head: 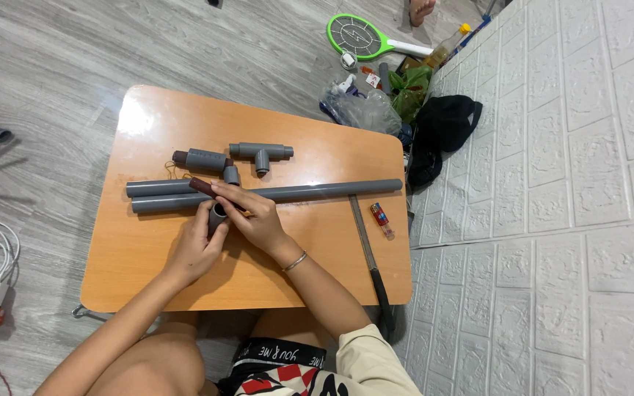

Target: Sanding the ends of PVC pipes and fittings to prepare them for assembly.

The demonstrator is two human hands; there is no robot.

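A low wooden table [185, 279] is sitting on a grey floor [53, 88], and a white brick wall [574, 220] is running along the 3 o'clock side.

A long grey pipe [317, 191] is lying flat across the table, from 9 o'clock to 3 o'clock. A shorter grey pipe [157, 188] is lying just beside it, toward 12 o'clock, at the left end. A thin metal saw [368, 253] is lying near the table's 3 o'clock edge, pointing toward 6 o'clock.

The left hand [196, 249] is wrapping around a small grey pipe piece [218, 215] and holding it tight, with its open end facing up. This piece is sitting in the middle of the table, just below the long pipe. The right hand [254, 216] is pinching a dark brown stick [203, 186] in its fingers. The stick is slanting toward 10 o'clock, over the two pipes. The two hands are touching each other.

At 12 o'clock from the hands, a grey T-shaped joint [261, 153] is resting on the table. Next to it, toward 9 o'clock, a grey tube with a brown cap [199, 159] is lying. A small red lighter [381, 218] is lying just at 3 o'clock of the saw.

On the floor by the wall, a green racket-shaped swatter [357, 34] is lying near a black bag [445, 121].
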